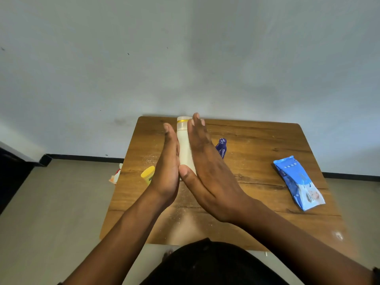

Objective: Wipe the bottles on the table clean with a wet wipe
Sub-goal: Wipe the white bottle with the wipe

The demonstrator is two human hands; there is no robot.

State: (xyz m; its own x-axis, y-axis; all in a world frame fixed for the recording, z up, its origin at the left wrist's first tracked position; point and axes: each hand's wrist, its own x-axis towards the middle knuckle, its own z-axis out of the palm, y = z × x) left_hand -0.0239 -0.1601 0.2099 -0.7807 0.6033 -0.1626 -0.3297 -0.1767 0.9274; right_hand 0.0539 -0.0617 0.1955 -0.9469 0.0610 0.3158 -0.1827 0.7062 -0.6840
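The left hand (pixel 167 161) and right hand (pixel 207 163), fingers straight, press flat on both sides of the white bottle (pixel 185 145).

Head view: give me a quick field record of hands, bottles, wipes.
left hand: flat, straight fingers against the white bottle's left side
right hand: flat, straight fingers against its right side
white bottle: between both palms, gold band near cap
blue bottle: on table, right of the hands
yellow bottle: near table's left edge
wipes pack: blue, lying on the right of the table
wipe in hand: none visible
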